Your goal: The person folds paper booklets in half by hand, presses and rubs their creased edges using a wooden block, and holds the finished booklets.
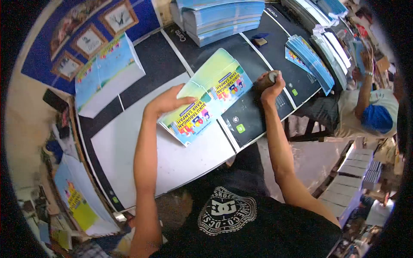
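My left hand (pixel 167 102) grips the near left edge of a printed booklet cover (pixel 211 96), its thumb lying on top. The cover is yellow-green and blue, printed twice with "Buku Tabungan Bank Sampah", and it tilts over the table. In my right hand (pixel 273 88) is a brown, rounded, stone-like object (pixel 266 81), with the fingers wrapped round it; its exact kind is unclear. The right hand is just beyond the cover's right end, above the black table surface.
A white sheet (pixel 124 150) covers part of the black table (pixel 161 53). Tall stacks of printed sheets stand at the back (pixel 223 23) and left (pixel 109 77). Fanned booklets (pixel 312 62) lie at the right. Beyond the table's right end is a person in a blue head covering (pixel 377 118).
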{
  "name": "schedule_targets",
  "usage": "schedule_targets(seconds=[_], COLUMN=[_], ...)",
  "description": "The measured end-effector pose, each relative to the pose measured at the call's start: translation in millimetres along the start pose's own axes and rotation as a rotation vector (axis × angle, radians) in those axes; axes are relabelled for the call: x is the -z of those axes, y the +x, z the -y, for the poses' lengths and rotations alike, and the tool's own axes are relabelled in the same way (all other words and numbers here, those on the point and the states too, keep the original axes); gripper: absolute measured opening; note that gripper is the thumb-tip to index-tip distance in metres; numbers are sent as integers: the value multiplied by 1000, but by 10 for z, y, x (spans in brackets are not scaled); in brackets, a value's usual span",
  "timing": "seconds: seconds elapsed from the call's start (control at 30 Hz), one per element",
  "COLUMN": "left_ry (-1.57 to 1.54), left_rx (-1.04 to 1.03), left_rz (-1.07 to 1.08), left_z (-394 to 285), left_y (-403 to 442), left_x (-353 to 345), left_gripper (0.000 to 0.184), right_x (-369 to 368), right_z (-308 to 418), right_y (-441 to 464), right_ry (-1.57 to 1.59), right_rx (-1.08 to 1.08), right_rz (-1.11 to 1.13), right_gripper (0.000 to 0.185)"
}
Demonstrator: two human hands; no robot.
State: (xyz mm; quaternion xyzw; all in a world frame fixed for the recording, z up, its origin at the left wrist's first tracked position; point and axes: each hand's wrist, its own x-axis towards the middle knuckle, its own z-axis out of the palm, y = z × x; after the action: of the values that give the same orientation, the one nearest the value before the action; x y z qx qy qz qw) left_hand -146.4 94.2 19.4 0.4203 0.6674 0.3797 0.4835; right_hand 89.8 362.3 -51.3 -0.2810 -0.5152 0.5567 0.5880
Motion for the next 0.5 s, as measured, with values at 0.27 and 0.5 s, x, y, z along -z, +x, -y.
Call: schedule_targets(seconds=[0.27,0.5], left_ry=[41,-126], left_rx=[8,223], left_rz=[161,104], left_z=[-558,-449], left_y=[14,280], left_x=[-131,-266], left_gripper=[58,44], right_x=[1,39], right_z=[82,-101], right_y=[88,118], right_ry=[-191,-219], right_rx=[59,13], right_rz=[-111,-12], right_gripper=[51,59])
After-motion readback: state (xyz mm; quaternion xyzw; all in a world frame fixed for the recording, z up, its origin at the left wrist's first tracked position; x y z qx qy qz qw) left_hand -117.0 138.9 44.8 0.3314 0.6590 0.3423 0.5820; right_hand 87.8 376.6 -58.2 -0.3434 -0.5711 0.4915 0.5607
